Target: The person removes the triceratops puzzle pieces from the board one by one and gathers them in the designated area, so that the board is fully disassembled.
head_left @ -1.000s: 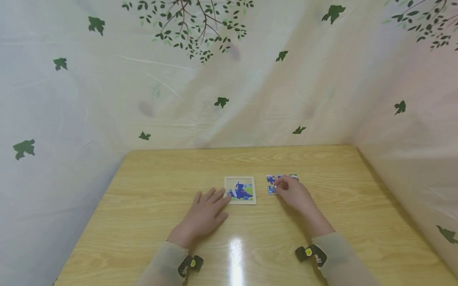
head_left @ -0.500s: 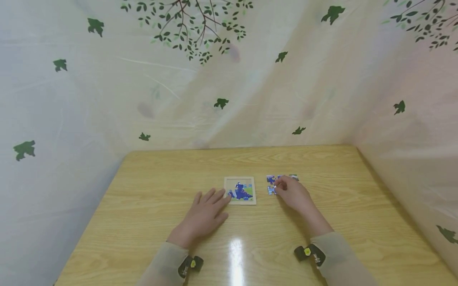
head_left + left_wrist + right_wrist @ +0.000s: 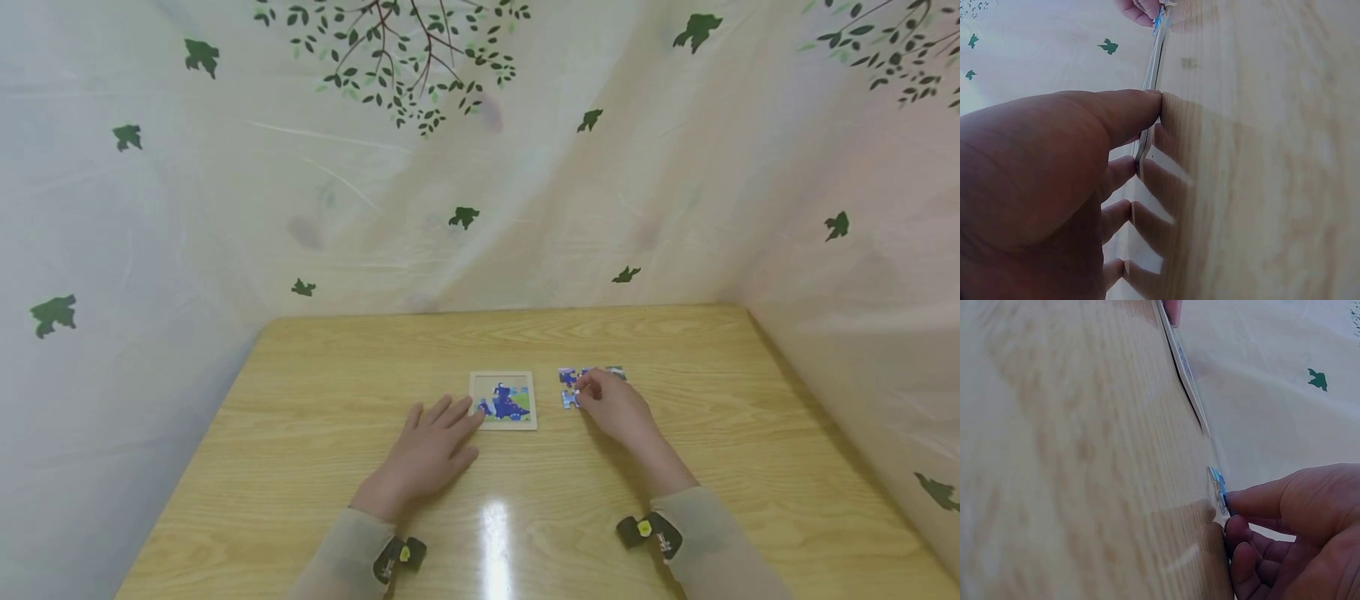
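Observation:
A light square frame [image 3: 502,426] lies on the table with a partly filled dinosaur puzzle [image 3: 511,404] inside. My left hand [image 3: 427,452] is spread flat, its fingertips resting at the frame's lower left side. To the right lie loose blue puzzle pieces [image 3: 567,377], some hidden under my right hand [image 3: 619,408]. Its thumb and forefinger pinch at a piece [image 3: 570,399] at the near left of that group. The right wrist view has the thumb against the blue edge of a piece [image 3: 1218,481], the other fingers of the hand [image 3: 1297,531] curled beneath.
The wooden table [image 3: 360,358] has a light reflection near its front. Pale curtains [image 3: 375,208] with green leaf prints stand behind and on both sides. A green-edged piece [image 3: 616,369] lies at the far right of the loose group.

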Demonstrator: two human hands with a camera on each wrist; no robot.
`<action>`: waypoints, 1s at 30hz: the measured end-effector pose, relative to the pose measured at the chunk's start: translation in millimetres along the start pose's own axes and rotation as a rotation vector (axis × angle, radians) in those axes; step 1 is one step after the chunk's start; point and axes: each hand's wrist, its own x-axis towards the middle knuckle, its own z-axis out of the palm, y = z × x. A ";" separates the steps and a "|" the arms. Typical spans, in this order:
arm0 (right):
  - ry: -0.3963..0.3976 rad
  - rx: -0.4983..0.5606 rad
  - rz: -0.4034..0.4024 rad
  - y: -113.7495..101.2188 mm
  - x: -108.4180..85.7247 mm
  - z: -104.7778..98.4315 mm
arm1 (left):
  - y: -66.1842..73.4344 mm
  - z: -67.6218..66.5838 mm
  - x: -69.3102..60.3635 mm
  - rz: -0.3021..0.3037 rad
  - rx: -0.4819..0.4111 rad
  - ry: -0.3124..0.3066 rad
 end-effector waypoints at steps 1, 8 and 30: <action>0.001 0.001 -0.001 0.0 -0.1 -0.2 | 0.0 0.0 0.0 0.000 -0.002 0.000; 0.004 0.001 -0.015 -0.3 -0.6 -1.6 | 0.3 -0.6 -0.6 -0.003 -0.010 -0.002; 0.002 -0.004 -0.005 -2.3 -0.1 0.1 | -0.8 -0.6 -0.2 0.000 -0.011 -0.001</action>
